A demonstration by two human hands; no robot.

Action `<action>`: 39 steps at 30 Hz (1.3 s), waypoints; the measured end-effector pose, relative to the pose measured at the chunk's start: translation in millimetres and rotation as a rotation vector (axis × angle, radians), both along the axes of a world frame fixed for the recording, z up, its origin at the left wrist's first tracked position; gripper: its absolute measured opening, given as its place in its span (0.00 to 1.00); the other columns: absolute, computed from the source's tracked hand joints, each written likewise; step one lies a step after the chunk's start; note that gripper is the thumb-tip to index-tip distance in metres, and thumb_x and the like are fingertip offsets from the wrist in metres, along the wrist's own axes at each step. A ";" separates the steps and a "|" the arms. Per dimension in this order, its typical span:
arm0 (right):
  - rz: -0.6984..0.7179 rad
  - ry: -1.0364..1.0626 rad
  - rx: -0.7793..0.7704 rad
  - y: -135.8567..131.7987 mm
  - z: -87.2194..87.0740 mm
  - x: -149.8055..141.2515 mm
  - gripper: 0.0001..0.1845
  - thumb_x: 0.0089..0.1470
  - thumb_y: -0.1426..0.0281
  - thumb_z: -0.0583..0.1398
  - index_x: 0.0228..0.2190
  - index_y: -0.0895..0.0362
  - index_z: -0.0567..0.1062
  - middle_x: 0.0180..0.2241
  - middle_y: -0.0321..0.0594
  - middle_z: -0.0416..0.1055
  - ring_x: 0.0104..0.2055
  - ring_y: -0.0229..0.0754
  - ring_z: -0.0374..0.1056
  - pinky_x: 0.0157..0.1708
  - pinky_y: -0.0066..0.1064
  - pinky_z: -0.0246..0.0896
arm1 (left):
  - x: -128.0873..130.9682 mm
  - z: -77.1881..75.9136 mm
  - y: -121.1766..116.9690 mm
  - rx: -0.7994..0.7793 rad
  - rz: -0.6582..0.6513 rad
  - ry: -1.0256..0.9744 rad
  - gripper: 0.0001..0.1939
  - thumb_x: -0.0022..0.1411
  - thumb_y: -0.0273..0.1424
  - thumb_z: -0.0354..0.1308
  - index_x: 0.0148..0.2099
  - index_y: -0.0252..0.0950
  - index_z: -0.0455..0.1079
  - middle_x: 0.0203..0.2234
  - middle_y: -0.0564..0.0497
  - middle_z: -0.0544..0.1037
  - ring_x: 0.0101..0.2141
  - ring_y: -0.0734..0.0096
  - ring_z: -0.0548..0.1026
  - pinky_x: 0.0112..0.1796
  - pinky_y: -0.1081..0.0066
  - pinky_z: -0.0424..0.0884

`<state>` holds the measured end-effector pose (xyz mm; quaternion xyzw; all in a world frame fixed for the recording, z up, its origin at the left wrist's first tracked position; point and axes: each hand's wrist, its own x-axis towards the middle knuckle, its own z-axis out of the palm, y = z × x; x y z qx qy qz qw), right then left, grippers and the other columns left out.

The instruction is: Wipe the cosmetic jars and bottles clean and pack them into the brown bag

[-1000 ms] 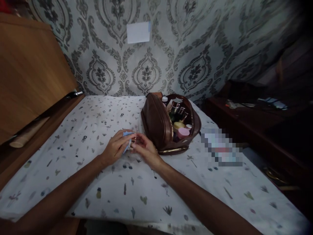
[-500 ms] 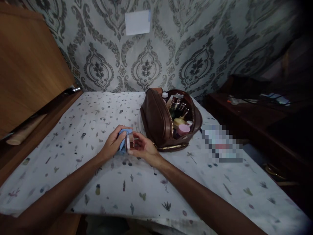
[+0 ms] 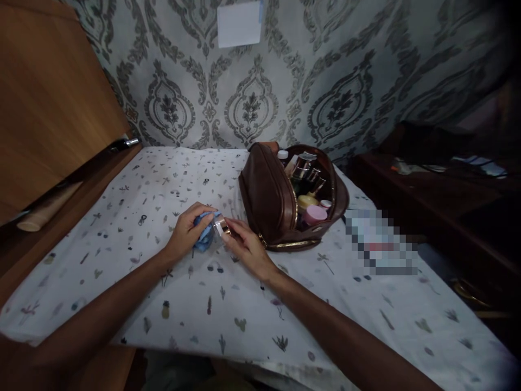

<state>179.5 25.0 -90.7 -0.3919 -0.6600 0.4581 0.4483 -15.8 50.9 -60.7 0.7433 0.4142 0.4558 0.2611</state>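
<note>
My left hand is closed on a crumpled blue cloth, pressing it to one side of a small cosmetic jar. The jar has a clear-and-white body and a shiny rose-gold band. From the other side, the fingers and thumb of my right hand grip the jar by its rose-gold end. Both hands are just above the patterned cloth, left of a brown toiletry bag. The bag stands unzipped, and inside are a pink-lidded jar, a yellow item and several bottles.
A white cloth with small printed plants covers the table. A pixelated flat object lies right of the bag. At left is a wooden panel; at right, a dark shelf. Patterned wallpaper stands behind.
The jar has tilted and turned between my hands, and my right hand has rolled with it, showing more of its back. The camera view has shifted slightly.
</note>
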 end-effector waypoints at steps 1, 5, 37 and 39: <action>-0.007 -0.034 0.012 0.3 -1.0 -0.1 0.31 0.54 0.51 0.64 0.54 0.55 0.74 0.54 0.49 0.67 0.57 0.51 0.66 0.58 0.43 0.63 | -0.3 -1.4 0.9 0.004 0.003 0.007 0.12 0.69 0.39 0.55 0.44 0.38 0.77 0.39 0.48 0.78 0.42 0.65 0.75 0.46 0.67 0.69; -0.053 -0.205 0.092 -0.4 -3.6 0.0 0.35 0.46 0.63 0.71 0.55 0.54 0.72 0.53 0.48 0.69 0.53 0.51 0.68 0.54 0.43 0.66 | -0.7 -4.5 2.2 0.025 0.008 0.032 0.12 0.70 0.37 0.55 0.45 0.37 0.76 0.38 0.48 0.78 0.42 0.66 0.75 0.46 0.66 0.70; -0.189 -0.335 0.245 -8.0 5.3 -1.7 0.17 0.53 0.70 0.61 0.46 0.55 0.72 0.40 0.42 0.71 0.40 0.45 0.68 0.43 0.36 0.65 | -5.2 6.8 -0.2 0.206 -0.111 0.126 0.13 0.72 0.32 0.50 0.49 0.37 0.76 0.39 0.47 0.75 0.42 0.68 0.75 0.44 0.67 0.71; -0.181 -0.380 0.223 -7.4 4.0 -2.2 0.19 0.51 0.71 0.62 0.46 0.55 0.71 0.41 0.43 0.72 0.43 0.47 0.68 0.44 0.37 0.66 | -4.9 7.1 -0.5 0.204 -0.108 0.137 0.13 0.72 0.32 0.50 0.49 0.37 0.76 0.39 0.46 0.75 0.42 0.67 0.75 0.44 0.67 0.71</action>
